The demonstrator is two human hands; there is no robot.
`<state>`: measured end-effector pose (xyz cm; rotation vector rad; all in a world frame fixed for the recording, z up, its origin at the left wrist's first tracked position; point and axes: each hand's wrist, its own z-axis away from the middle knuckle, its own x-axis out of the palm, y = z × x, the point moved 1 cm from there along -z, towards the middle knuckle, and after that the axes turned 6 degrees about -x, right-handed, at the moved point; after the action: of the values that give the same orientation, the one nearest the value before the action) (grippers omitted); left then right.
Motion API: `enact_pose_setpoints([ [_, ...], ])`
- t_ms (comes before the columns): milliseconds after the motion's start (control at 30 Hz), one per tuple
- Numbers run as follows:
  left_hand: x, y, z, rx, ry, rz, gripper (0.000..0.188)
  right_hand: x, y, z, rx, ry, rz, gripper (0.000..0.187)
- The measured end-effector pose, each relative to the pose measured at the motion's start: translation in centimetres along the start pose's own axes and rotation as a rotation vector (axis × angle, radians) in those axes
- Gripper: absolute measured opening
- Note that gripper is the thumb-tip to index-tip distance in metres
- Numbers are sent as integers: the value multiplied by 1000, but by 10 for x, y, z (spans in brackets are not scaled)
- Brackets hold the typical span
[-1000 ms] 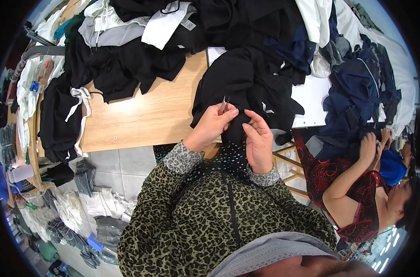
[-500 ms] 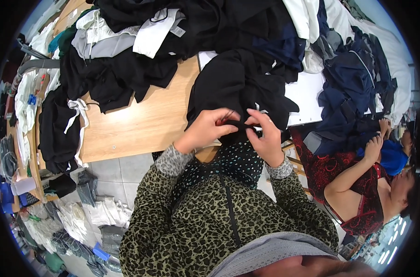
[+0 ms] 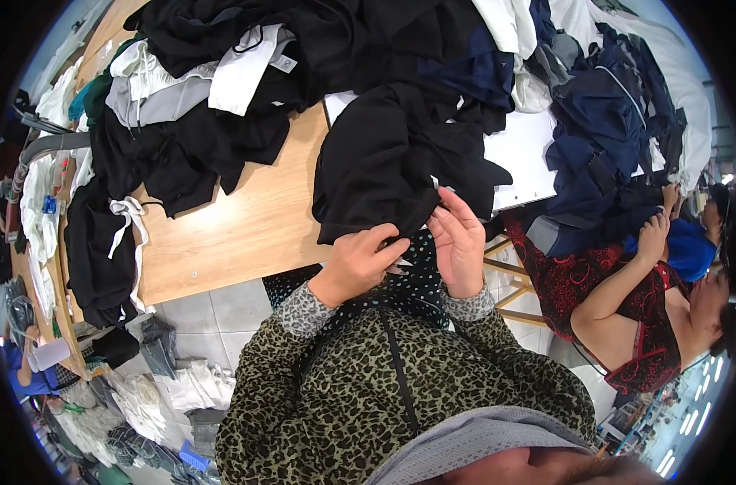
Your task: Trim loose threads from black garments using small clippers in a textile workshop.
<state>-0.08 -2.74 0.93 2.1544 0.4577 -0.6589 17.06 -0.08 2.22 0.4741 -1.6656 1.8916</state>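
Observation:
A black garment [image 3: 376, 162] lies bunched at the table's near edge, in front of me. My left hand [image 3: 353, 265] is closed at its lower edge, and thread snips [image 3: 401, 266] stick out of the fist with their silver tips toward the right. The handle is mostly hidden by my fingers. Against the garment's right side, my right hand [image 3: 458, 242] pinches the black cloth between thumb and fingers, just below a small white label [image 3: 435, 183].
Black clothes [image 3: 174, 149] heap along the table's far and left sides, with white and grey pieces [image 3: 153, 89] among them. Navy garments [image 3: 598, 129] pile up at the right, near a seated co-worker [image 3: 618, 311]. Bagged clothes [image 3: 198, 386] lie on the tiled floor at lower left.
My hands have moved apart and slightly lower. The right hand now pinches the cloth near the label, and the snips' tips show beyond the left hand. The whole view has shifted a little.

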Motion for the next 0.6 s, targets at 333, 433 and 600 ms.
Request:
enact_pose_setpoints([
  [333, 0, 6, -26, -575, 82, 455, 13, -3, 12, 11, 85, -105, 16, 47],
  [433, 7, 7, -25, -592, 98, 409, 11, 1, 13, 16, 82, -19, 29, 48],
  [600, 11, 6, -22, -801, 54, 672, 10, -2, 16, 15, -2, -6, 54, 52],
])
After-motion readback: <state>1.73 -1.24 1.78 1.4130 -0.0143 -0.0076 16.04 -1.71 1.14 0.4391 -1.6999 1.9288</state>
